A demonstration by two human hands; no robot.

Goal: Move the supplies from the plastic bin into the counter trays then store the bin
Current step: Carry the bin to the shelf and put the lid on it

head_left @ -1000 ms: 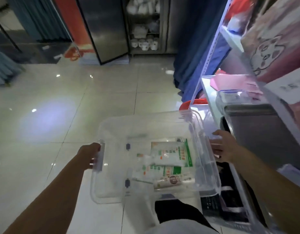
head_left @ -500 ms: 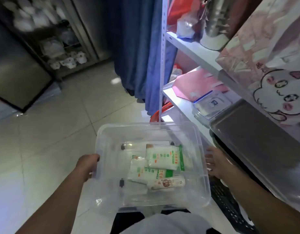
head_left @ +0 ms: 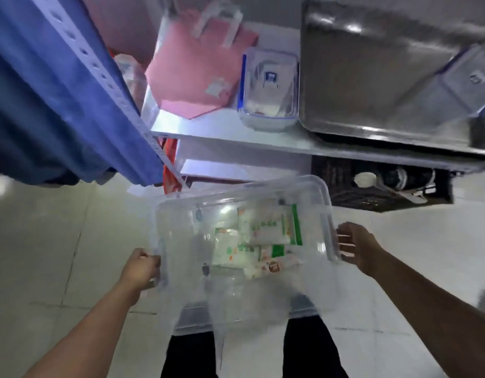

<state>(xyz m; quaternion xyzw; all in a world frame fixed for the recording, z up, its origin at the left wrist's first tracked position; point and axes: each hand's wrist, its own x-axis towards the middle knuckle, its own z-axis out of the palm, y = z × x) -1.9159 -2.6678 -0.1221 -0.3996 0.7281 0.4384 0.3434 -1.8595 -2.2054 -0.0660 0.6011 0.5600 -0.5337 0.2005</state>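
Plastic bin [head_left: 181, 290] now squarely facing shelf [head_left: 236, 140] | left hand [head_left: 139, 270], right hand [head_left: 357, 248] grips still clamped on its ends

White shelf [head_left: 263, 137]: pink bag [head_left: 197, 77], lidded container [head_left: 268, 85], steel tray [head_left: 372, 77].

A clear plastic bin [head_left: 244, 249], rectangular with rounded corners and no lid, held level above a pale tiled floor, gripped at its two short ends. Inside, toward the right, lie several flat white packets [head_left: 266, 227] with green print, overlapping, and one small packet [head_left: 274, 266] with a red mark nearest the viewer.
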